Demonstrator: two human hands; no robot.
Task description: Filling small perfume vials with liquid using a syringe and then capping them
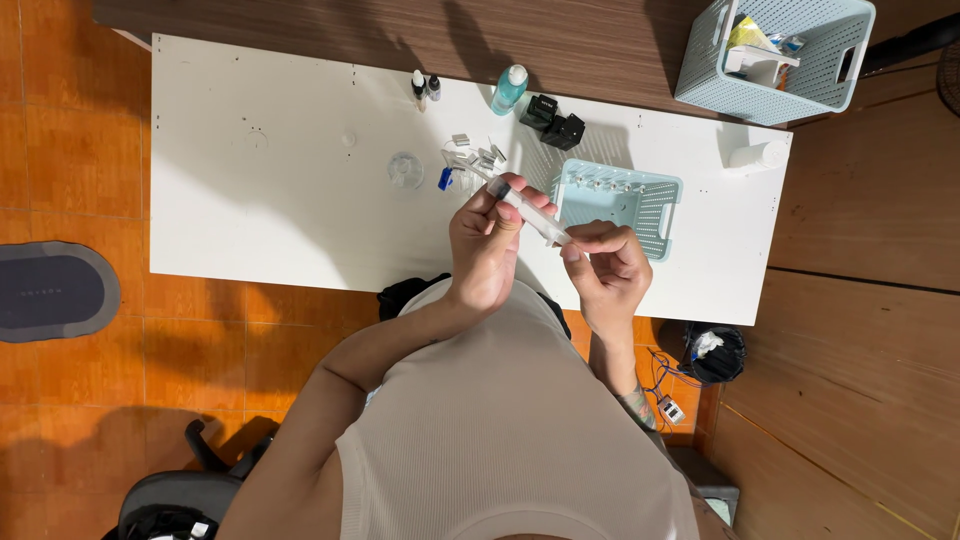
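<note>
Syringe [528, 211] held over table [250, 200] edge, pinched at upper end by left hand [487, 250], at lower tip by right hand [607, 268]. Tray [668, 215] at 3 o'clock. Vials [472, 160] at 11, bottle [509, 89] at 12, basket [775, 100] at 2.

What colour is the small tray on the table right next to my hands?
Pale blue-green, with slotted sides. The tray shows best in the head view, the only one.
</note>
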